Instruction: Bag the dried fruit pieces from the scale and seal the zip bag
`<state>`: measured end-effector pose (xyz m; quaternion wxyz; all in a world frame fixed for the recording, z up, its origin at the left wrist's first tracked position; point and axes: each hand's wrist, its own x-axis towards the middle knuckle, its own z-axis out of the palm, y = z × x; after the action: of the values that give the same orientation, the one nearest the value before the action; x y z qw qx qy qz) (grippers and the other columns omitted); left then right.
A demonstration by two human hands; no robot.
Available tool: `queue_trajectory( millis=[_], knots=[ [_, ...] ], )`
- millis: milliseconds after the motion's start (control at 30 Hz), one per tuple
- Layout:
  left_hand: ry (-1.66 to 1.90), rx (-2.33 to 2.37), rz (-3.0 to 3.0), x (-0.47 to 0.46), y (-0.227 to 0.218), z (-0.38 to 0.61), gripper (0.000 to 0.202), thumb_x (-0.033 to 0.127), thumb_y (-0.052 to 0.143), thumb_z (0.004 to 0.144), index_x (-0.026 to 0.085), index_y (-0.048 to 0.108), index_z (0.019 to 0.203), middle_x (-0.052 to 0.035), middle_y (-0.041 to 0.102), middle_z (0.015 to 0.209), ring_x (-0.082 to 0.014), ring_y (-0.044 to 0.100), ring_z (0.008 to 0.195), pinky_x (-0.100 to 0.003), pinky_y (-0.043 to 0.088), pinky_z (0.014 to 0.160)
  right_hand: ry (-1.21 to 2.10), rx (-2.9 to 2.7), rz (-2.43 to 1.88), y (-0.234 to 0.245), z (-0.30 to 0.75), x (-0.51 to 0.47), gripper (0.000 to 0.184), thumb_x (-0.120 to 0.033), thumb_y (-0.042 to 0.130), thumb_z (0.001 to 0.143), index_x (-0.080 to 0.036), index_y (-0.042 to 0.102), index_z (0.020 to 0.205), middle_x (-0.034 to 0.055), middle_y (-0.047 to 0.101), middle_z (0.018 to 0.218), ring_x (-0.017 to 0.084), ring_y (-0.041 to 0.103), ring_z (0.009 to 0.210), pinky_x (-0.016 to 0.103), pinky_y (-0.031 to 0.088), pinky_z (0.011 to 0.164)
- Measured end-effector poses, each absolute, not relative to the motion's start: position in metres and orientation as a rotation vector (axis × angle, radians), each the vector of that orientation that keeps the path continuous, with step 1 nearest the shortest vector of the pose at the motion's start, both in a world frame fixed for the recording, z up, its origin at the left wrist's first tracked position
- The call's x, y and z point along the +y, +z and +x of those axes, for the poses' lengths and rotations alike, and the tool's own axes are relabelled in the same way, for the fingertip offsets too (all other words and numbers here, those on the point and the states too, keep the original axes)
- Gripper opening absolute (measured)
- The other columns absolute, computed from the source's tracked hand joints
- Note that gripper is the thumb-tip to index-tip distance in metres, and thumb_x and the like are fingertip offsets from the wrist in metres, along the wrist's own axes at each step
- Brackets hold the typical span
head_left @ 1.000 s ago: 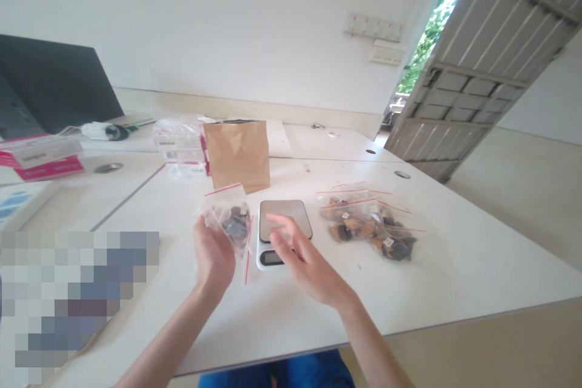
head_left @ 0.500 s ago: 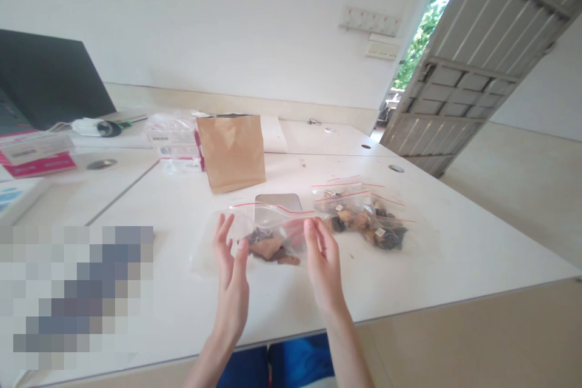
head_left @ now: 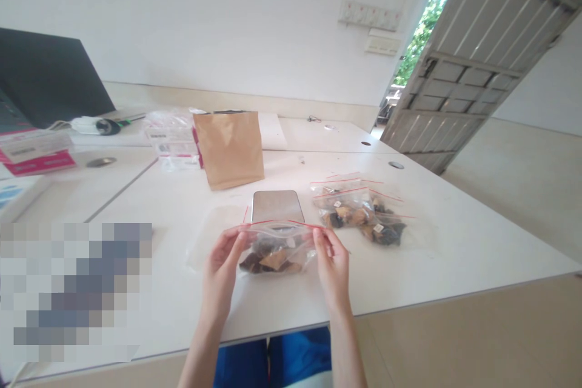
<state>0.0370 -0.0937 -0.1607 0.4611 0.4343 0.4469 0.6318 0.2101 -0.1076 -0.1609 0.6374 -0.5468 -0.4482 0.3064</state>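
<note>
Between my hands is a clear zip bag point(head_left: 273, 262) with a red line along its top and brown, dried-looking pieces inside. My left hand point(head_left: 224, 257) pinches the left end of the bag's top edge, thumb toward me. At the right end, my right hand point(head_left: 331, 257) pinches the same edge. The mouth of the bag bows slightly apart in the middle. Just behind it lies a flat silver-topped scale point(head_left: 277, 206), its front hidden by the bag. Under and beside my left hand lie more clear bags point(head_left: 204, 230).
Several filled zip bags point(head_left: 364, 212) lie in a pile to the right. A brown paper bag point(head_left: 231, 150) stands behind the scale, beside stacked pink-and-white boxes point(head_left: 175, 142). Farther left are a dark monitor point(head_left: 50, 76) and a white handheld device point(head_left: 93, 126). The table's front edge point(head_left: 386, 309) is near me.
My left hand has gone from spread fingers to pinching the bag's left top corner. The bag has come nearer to me, showing more of the scale. My right hand has shifted slightly right.
</note>
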Motion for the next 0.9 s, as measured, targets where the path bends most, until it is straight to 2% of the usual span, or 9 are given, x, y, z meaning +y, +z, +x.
queue_trajectory(
  millis=[200,333,500,700,900],
  knots=[
    [1.577,1.192,1.054,-0.096,-0.164,0.036,0.036,0.053,0.068,0.074,0.018,0.069,0.084,-0.0063,0.073,0.083,-0.0211,0.067,0.085,-0.033,0.051,0.084,0.669,-1.061,-1.300,-0.167,0.219,-0.109,0.038,-0.051,0.052,0.087,-0.019,0.071,0.097,0.0092,0.073,0.090,0.023,0.066,0.080,0.036,0.051,0.077],
    [1.626,1.245,1.093,-0.098,-0.164,0.036,0.035,0.053,0.067,0.074,0.019,0.071,0.082,-0.0057,0.073,0.084,-0.0212,0.066,0.087,-0.033,0.050,0.084,0.647,-1.155,-1.311,-0.165,0.224,-0.112,0.041,-0.050,0.043,0.092,-0.021,0.069,0.102,0.0085,0.072,0.094,0.022,0.065,0.081,0.036,0.050,0.079],
    [1.625,1.332,1.167,-0.101,-0.164,0.034,0.036,0.054,0.066,0.074,0.020,0.071,0.084,-0.0056,0.073,0.088,-0.0221,0.065,0.089,-0.033,0.050,0.084,0.469,-1.212,-1.345,-0.165,0.224,-0.114,0.037,-0.046,0.038,0.094,-0.021,0.063,0.084,0.0057,0.067,0.079,0.020,0.062,0.076,0.031,0.048,0.074],
    [1.595,1.368,1.208,-0.103,-0.165,0.035,0.035,0.052,0.064,0.077,0.019,0.069,0.086,-0.0056,0.072,0.089,-0.0204,0.064,0.090,-0.030,0.048,0.083,0.255,-1.183,-1.388,-0.171,0.221,-0.111,0.039,-0.047,0.037,0.093,-0.020,0.059,0.077,0.0042,0.063,0.070,0.018,0.057,0.068,0.029,0.045,0.068],
    [1.695,1.330,1.225,-0.104,-0.165,0.038,0.031,0.049,0.060,0.081,0.019,0.064,0.083,-0.0032,0.068,0.082,-0.0168,0.063,0.083,-0.027,0.047,0.078,0.456,-1.240,-1.261,-0.170,0.221,-0.112,0.036,-0.045,0.039,0.094,-0.020,0.064,0.086,0.0040,0.065,0.077,0.016,0.060,0.074,0.026,0.047,0.072]
  ],
)
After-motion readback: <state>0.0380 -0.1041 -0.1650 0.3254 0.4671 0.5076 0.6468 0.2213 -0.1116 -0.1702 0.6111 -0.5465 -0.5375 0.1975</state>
